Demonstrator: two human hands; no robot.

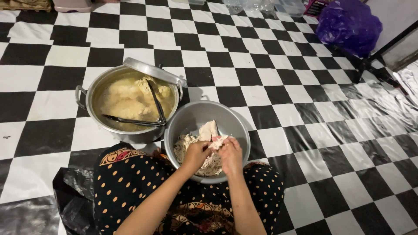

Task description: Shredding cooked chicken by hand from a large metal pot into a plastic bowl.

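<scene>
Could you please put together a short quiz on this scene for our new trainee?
1. True or false: both hands are over the grey bowl.
2. What lies across the pot of broth?
3. Which way is the pot's lid? A) shut flat B) propped on the far rim C) on the floor

Key:
1. True; the left hand and right hand pull at a piece of chicken above shredded meat.
2. Dark tongs.
3. B

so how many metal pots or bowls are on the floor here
2. A lidded pot of broth and chicken with tongs sits on the left, its lid slid back. A round bowl of shredded meat sits right of it, under both hands. None seem hidden.
</scene>
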